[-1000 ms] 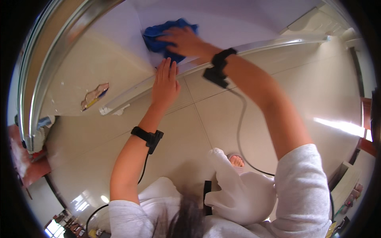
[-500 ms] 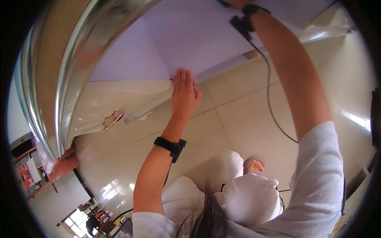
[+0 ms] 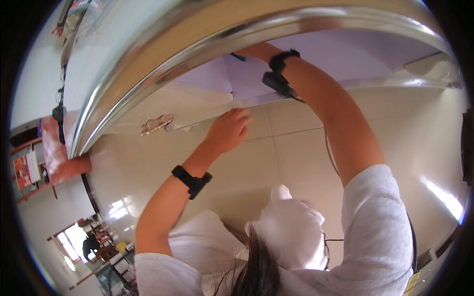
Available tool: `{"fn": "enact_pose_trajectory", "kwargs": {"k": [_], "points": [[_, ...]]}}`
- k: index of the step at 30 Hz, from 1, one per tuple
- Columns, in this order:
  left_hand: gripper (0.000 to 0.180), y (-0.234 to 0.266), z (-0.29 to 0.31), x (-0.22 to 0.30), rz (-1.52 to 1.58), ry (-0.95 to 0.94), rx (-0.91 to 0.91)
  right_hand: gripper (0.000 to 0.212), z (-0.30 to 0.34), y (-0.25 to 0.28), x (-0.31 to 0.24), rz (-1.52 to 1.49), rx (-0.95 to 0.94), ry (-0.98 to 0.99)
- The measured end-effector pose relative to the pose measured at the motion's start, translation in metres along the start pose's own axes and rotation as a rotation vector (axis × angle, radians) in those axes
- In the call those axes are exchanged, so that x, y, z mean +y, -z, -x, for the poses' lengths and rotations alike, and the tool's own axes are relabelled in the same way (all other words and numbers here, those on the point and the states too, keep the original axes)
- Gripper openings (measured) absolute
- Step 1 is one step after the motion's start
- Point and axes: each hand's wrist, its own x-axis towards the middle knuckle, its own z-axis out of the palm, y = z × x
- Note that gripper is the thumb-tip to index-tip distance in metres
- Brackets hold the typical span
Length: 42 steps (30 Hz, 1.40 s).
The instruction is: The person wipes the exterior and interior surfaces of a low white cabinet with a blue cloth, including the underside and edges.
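Blue cloth (image 3: 238, 57) peeks out just left of my nearer, right hand (image 3: 257, 50); whether its fingers pinch, I cannot tell. My left hand (image 3: 227, 131) hangs apart, fingers loosely curled.

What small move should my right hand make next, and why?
Probably slide the blue cloth rightward along the lilac panel: a sliver of cloth shows by your right hand, near the panel's left corner, and more panel stretches to the right.

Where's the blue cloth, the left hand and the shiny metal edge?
Blue cloth (image 3: 238, 57): head view, the small bit showing.
Left hand (image 3: 227, 130): head view, its back.
Shiny metal edge (image 3: 266, 28): head view, its curved middle.
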Motion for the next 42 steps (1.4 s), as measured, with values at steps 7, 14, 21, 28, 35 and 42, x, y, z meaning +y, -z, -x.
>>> {"fn": "enact_pose_trajectory", "kwargs": {"k": [7, 14, 21, 28, 35, 42], "points": [[0.022, 0.004, 0.057, -0.051, -0.041, 0.324, -0.637, 0.047, 0.095, 0.042, -0.030, -0.003, -0.043, 0.085], [0.035, -0.001, 0.120, -0.164, 0.017, 0.438, -0.800, 0.048, 0.170, 0.038, -0.077, 0.071, 0.033, 0.127], [0.045, 0.004, 0.137, -0.278, 0.359, 0.558, -0.538, 0.061, 0.200, 0.023, -0.149, 0.302, -0.210, 0.319], [0.054, 0.004, 0.086, -0.234, 1.164, 0.614, -0.058, 0.070, 0.140, -0.018, -0.255, 0.419, -0.292, 0.356], [0.047, 0.027, 0.082, -0.275, 1.437, 0.547, -0.066, 0.059, 0.073, -0.032, -0.339, 0.363, -0.457, -0.242], [0.038, 0.045, 0.077, -0.268, 1.382, 0.612, -0.005, 0.055, 0.083, -0.003, -0.308, 0.518, -0.194, -0.121]]}}
